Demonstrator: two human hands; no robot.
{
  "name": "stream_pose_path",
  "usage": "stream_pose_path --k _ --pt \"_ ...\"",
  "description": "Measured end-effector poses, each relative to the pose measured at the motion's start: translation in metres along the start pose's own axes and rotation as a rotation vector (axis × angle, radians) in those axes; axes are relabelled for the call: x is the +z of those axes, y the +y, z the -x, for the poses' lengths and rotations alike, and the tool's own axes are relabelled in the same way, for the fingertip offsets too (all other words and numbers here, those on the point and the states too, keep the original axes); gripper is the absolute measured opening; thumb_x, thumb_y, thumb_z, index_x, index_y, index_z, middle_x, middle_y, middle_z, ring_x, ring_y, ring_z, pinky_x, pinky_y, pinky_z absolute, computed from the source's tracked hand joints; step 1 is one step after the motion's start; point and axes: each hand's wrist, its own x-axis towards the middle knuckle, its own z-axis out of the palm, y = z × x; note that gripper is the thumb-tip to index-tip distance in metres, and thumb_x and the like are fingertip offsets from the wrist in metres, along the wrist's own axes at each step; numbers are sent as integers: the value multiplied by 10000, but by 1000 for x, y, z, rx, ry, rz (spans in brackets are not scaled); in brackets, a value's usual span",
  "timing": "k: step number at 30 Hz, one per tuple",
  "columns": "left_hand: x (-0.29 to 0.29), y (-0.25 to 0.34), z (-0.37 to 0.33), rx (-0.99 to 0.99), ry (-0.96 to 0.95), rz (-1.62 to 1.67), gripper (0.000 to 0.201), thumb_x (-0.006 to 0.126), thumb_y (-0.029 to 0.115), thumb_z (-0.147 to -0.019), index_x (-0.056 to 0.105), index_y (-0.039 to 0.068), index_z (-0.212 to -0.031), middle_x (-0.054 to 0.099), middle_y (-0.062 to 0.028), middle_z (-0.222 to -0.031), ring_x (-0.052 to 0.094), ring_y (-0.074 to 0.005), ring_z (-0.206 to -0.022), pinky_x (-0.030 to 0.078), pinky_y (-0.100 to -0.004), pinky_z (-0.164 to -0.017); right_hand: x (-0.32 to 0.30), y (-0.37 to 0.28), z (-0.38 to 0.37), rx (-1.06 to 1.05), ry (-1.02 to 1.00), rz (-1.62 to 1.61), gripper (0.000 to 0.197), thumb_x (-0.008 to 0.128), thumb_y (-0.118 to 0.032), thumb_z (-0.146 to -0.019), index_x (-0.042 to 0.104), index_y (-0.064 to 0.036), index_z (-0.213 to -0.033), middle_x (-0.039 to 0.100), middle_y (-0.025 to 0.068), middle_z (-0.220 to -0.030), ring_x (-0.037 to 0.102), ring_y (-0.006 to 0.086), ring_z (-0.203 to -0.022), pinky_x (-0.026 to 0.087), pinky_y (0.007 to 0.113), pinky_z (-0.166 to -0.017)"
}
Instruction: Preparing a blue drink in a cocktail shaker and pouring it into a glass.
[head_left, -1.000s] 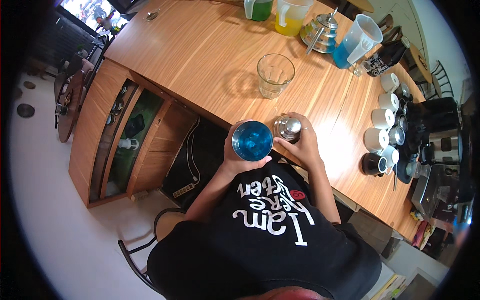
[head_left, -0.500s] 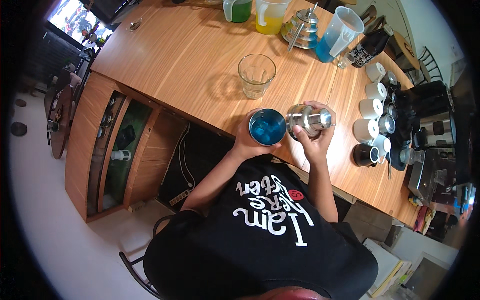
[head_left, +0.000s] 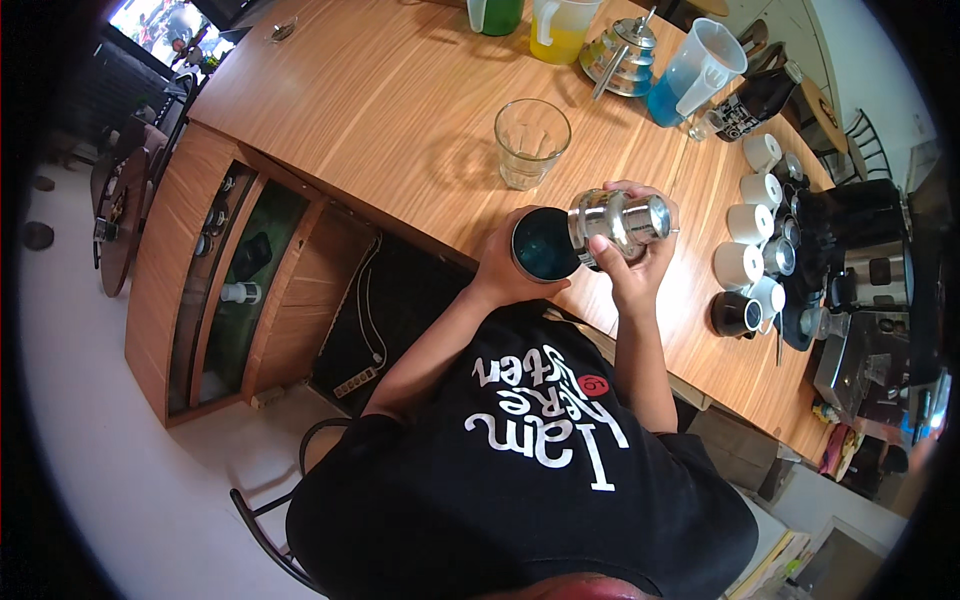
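Head view, looking down on a person in a black T-shirt (head_left: pixel 520 490) with pale lettering, who sits at a wood-grain surface (head_left: pixel 350 110) with both bare hands raised at its near edge. The left hand (head_left: pixel 497 268) holds a metal cup (head_left: pixel 546 250), its fingers curved around the outside and partly hidden behind it; the cup's mouth faces up toward the camera, and its inside looks dark blue-green. The right hand (head_left: pixel 643 268) grips a silver shaker top (head_left: pixel 618 225), thumb across the near side and fingers around the far side. That piece is tipped over sideways, its narrow capped end pointing right and its wide end at the cup's rim; I cannot tell whether the two touch. Just beyond them stands a clear drinking glass (head_left: pixel 533 145), upright. Along the far side are a jug of green liquid (head_left: pixel 497 15), a jug of yellow liquid (head_left: pixel 560 35), a ribbed silver pot (head_left: pixel 622 65), a jug of blue liquid (head_left: pixel 697 70) and a dark bottle (head_left: pixel 760 105). To the right, several white cups (head_left: pixel 750 222) form a row, with a dark cup (head_left: pixel 735 314) at its near end.
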Motion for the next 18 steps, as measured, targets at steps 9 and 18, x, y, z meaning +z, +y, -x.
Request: stream_pose_path --k 9,18 --pt "0 -2 -3 68 7 57 873 921 274 -607 506 5 -1327 650 -156 -1186 672 -279 -1081 533 -387 -944 20 13 -12 -209 -321 285 589 865 -214 -652 568 -13 -1120 643 149 -996 661 273 -916 525 364 -808" --pt "1 -3 -4 95 39 102 876 924 282 -608 504 -8 -1321 663 -173 -1194 671 -277 -1111 537 -385 -941 28 19 -13 -296 -340 366 547 875 -212 -650 590 -21 -1075 656 143 -984 665 298 -911 533 380 -802"
